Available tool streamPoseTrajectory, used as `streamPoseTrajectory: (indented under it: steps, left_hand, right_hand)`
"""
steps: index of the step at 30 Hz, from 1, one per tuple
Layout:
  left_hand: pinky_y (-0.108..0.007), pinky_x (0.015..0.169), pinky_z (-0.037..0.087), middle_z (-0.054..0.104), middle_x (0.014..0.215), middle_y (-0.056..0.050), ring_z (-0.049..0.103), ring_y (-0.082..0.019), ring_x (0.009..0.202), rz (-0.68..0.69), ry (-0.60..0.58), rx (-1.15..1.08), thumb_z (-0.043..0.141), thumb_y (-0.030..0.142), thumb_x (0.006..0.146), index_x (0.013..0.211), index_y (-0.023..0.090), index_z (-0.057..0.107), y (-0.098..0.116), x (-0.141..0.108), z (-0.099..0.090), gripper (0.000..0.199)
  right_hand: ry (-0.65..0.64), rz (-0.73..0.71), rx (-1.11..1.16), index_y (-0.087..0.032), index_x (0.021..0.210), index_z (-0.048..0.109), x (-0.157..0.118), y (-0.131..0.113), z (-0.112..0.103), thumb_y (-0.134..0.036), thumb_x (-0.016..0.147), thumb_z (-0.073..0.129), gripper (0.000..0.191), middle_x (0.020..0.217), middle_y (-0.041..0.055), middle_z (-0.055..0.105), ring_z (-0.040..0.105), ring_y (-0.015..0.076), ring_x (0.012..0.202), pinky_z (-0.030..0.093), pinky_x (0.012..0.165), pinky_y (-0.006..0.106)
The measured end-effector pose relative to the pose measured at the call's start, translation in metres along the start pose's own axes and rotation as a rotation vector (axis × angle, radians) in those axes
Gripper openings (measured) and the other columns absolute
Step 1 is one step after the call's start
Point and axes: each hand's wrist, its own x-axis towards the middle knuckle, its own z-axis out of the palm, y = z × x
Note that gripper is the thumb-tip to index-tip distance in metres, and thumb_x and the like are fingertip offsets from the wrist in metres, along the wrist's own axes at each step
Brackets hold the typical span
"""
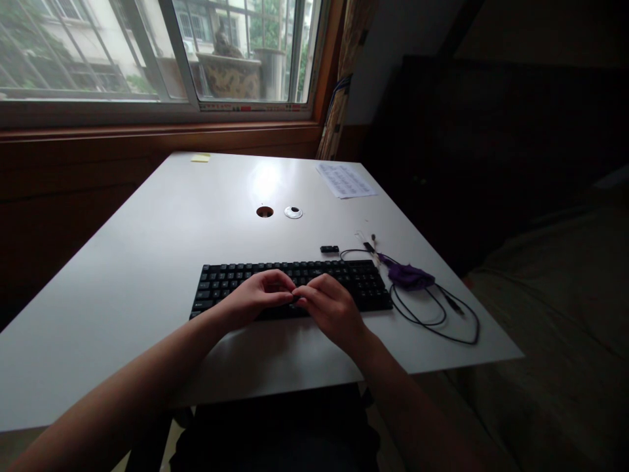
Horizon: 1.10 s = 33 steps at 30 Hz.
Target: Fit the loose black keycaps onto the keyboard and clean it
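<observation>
A black keyboard (216, 286) lies across the white table. Over its middle, my left hand (260, 295) and my right hand (330, 307) meet at the fingertips. Both are closed in a pinch around a small dark piece (295, 298), too small to name. Just behind the keyboard rests a short black block (329, 249), perhaps a loose key or keys. To the right, a purple cloth (410, 276) sits among the loops of a black cable (464, 341).
The white table (122, 262) has a round hole (265, 212) and a silver ring cover (293, 212) near its middle. Printed sheets (346, 181) lie at the back right, a yellow note (200, 158) at the back left. A window stands behind.
</observation>
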Motion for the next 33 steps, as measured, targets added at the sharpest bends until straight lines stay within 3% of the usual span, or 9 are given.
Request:
streamPoseTrajectory:
  steps: [21, 33]
  left_hand:
    - [-0.026, 0.079, 0.047, 0.067, 0.092, -0.001, 0.064, -0.015, 0.087, 0.033, 0.02, -0.075, 0.086, 0.026, 0.08, 0.099, 0.018, 0.065, -0.0042, -0.0006, -0.0015, 0.029]
    - [-0.026, 0.076, 0.044, 0.065, 0.09, -0.001, 0.06, -0.015, 0.084, 0.02, -0.023, 0.013, 0.084, 0.03, 0.083, 0.101, 0.018, 0.065, -0.0006, -0.0022, -0.0007, 0.028]
  right_hand:
    - [0.026, 0.021, 0.034, -0.022, 0.109, 0.071, -0.0002, -0.0007, 0.0078, -0.02, 0.099, 0.059, 0.016, 0.091, 0.0046, 0.063, 0.061, 0.0171, 0.084, 0.054, 0.078, 0.031]
    - [0.009, 0.057, 0.042, -0.023, 0.108, 0.071, -0.0035, -0.0022, 0.0061, -0.021, 0.099, 0.059, 0.015, 0.091, 0.0042, 0.064, 0.062, 0.0169, 0.085, 0.055, 0.078, 0.031]
